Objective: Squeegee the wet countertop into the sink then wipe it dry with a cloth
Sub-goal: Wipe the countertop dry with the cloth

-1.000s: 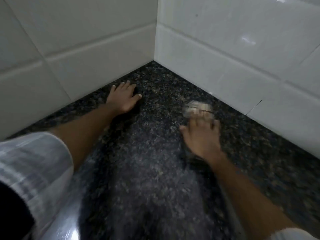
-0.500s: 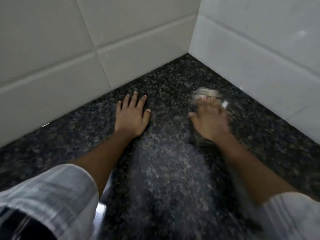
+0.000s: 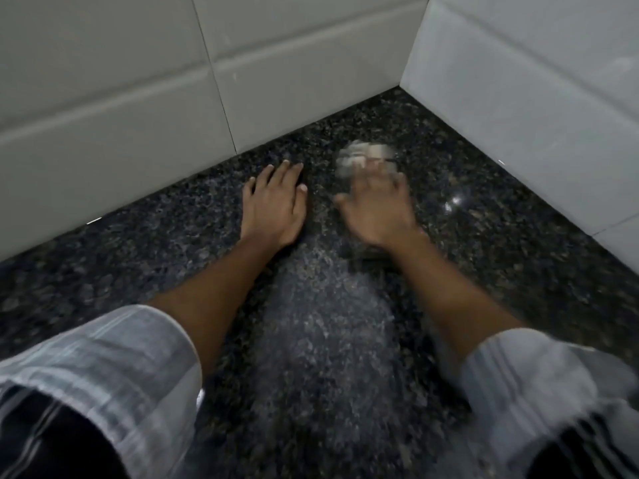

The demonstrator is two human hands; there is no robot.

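Left hand: the left hand lies flat on the dark granite countertop, fingers together, palm down, holding nothing; it looks like a brace.
Right hand: the right hand is blurred, fingers spread and pressed down over a pale cloth; only the cloth's far end shows past the fingertips, so how much of it sits under the palm I cannot tell.
Where the cloth is: toward the back corner of the countertop, where the two tiled walls meet, just beside the left hand but not touching it.
Sink and squeegee: neither is in sight from here.
Stage, I reckon: the drying pass, working the corner.
Risk, missed strip: the cloth is bunched small, so the seam along the wall could stay wet if the strokes stop short of it.
Risk, slipping brace: if the stone under the flat hand is damp, weight leaned on it might slide.
Risk, smearing: a soaked cloth would spread water, not lift it; glints near the right-hand wall suggest moisture remains.
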